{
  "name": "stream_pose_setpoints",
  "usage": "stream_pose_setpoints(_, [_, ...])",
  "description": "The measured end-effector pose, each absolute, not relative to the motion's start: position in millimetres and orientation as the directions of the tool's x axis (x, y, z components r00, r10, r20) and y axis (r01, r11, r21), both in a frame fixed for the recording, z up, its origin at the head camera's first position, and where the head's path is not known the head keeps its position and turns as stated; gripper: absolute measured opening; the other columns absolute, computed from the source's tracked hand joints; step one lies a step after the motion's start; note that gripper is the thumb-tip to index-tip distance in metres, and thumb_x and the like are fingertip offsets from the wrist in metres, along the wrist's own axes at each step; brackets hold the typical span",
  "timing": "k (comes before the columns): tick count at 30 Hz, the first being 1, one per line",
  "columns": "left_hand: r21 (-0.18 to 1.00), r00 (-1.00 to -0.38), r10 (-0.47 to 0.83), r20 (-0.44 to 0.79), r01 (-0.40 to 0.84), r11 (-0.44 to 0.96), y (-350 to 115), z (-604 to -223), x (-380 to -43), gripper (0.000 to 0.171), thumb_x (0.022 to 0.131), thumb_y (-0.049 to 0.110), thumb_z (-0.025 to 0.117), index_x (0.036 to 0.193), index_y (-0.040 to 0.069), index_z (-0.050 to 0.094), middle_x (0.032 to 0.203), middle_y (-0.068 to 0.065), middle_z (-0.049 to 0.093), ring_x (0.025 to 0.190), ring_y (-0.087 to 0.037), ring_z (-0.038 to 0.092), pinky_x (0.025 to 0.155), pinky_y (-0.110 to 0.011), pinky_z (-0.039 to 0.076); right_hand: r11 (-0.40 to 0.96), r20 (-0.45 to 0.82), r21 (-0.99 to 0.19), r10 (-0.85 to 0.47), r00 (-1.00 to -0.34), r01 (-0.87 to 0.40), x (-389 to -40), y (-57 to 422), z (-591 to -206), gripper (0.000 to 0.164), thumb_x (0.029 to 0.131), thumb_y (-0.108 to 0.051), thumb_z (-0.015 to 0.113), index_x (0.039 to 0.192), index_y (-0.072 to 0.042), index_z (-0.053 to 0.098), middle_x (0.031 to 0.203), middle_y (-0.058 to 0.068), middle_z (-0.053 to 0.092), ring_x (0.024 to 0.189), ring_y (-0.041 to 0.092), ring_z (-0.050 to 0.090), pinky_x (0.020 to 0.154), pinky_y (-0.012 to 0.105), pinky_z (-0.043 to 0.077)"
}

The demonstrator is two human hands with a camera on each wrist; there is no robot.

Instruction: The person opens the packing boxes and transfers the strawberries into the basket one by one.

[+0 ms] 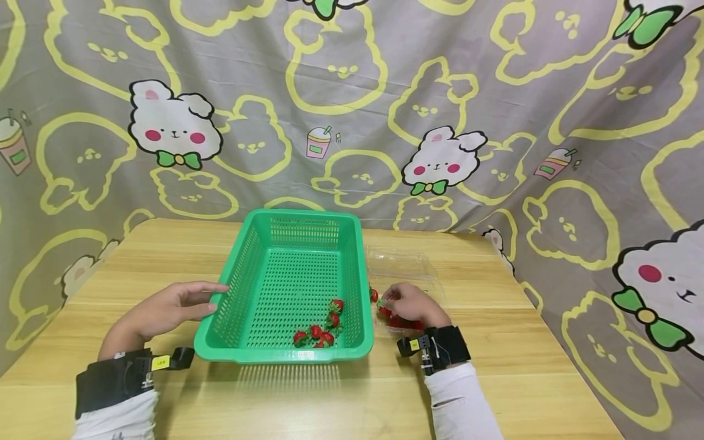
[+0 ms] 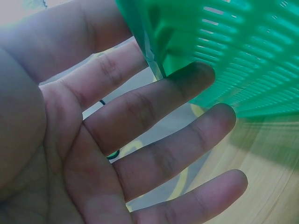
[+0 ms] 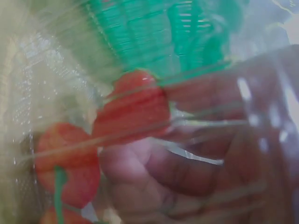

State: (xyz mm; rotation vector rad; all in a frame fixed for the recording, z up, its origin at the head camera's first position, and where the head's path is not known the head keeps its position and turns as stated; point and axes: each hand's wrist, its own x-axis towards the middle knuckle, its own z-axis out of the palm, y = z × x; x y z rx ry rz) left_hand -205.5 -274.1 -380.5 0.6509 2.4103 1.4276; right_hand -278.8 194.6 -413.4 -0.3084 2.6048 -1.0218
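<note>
My left hand (image 1: 167,307) is at the left rim of a green plastic basket (image 1: 286,355), fingers extended and spread. In the left wrist view its fingertips overlap the slotted basket wall (image 2: 247,60). Several red strawberries (image 1: 327,338) with green leaves lie in the basket's near right corner. Right of the basket, my right hand (image 1: 411,302) reaches into a clear plastic box (image 1: 404,264) holding more strawberries. Through the box's clear wall, the right wrist view shows thumb and fingers pinching a strawberry (image 3: 135,109). Another strawberry (image 3: 70,163) lies beside it.
The wooden table (image 1: 522,366) extends in front and to both sides. A grey cloth curtain (image 1: 363,73) with rabbit prints hangs behind and along the sides. The box's transparent lid lies folded back toward the curtain.
</note>
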Motion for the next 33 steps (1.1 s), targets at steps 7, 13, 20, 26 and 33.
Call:
stream_pose_setpoints(7, [0.884,-0.866,0.501,-0.013,0.224,0.41,-273.4,-379.1,-204.2,0.045,0.101,0.014,0.053,0.138,-0.01,0.044,0.135,-0.034,0.047,0.118,-0.011,0.054,0.084,-0.026,0.049,0.588,-0.222,-0.809,-0.283,-0.933,0.014,-280.3,196.2,-412.5,0.021,0.098,-0.011,0.054,0.11,0.004,0.063,0.086,0.01,0.064,0.071,0.023,0.06,0.062,0.035,0.048])
stream_pose_setpoints(13, [0.881,-0.866,0.499,-0.015,0.224,0.416,-273.7,-380.6,-204.1,0.046,0.101,0.014,0.054,0.138,-0.011,0.044,0.135,-0.035,0.046,0.11,0.01,0.049,0.084,-0.025,0.049,0.537,-0.206,-0.843,-0.277,-0.939,0.026,-282.8,196.3,-411.7,0.02,0.099,-0.012,0.053,0.108,0.003,0.063,0.084,0.011,0.063,0.069,0.021,0.059,0.062,0.034,0.05])
stream_pose_setpoints(20, [0.879,-0.867,0.498,-0.005,0.233,0.416,-273.0,-378.7,-204.4,0.045,0.101,0.012,0.053,0.138,-0.01,0.043,0.136,-0.034,0.046,0.123,-0.049,0.046,0.083,-0.026,0.049,0.466,-0.204,-0.884,-0.297,-0.933,0.044,-280.5,195.2,-404.6,0.022,0.098,-0.01,0.053,0.108,0.008,0.061,0.082,0.012,0.063,0.066,0.019,0.058,0.066,0.04,0.053])
stream_pose_setpoints(26, [0.872,-0.876,0.482,-0.02,0.221,0.438,-272.6,-379.1,-203.4,0.045,0.101,0.014,0.054,0.139,-0.009,0.044,0.137,-0.032,0.046,0.123,-0.051,0.043,0.084,-0.026,0.049,0.434,-0.199,-0.9,-0.311,-0.929,0.047,-279.2,194.9,-400.3,0.026,0.099,-0.01,0.052,0.113,0.011,0.059,0.083,0.011,0.063,0.067,0.018,0.059,0.069,0.041,0.054])
stream_pose_setpoints(33, [0.869,-0.878,0.478,-0.021,0.221,0.443,-272.0,-378.6,-202.9,0.045,0.101,0.015,0.054,0.138,-0.009,0.045,0.137,-0.032,0.046,0.124,-0.052,0.042,0.084,-0.025,0.048,0.401,-0.172,-0.916,-0.337,-0.925,0.024,-278.1,195.6,-398.7,0.029,0.1,-0.011,0.051,0.117,0.013,0.056,0.085,0.011,0.061,0.07,0.019,0.061,0.074,0.045,0.054])
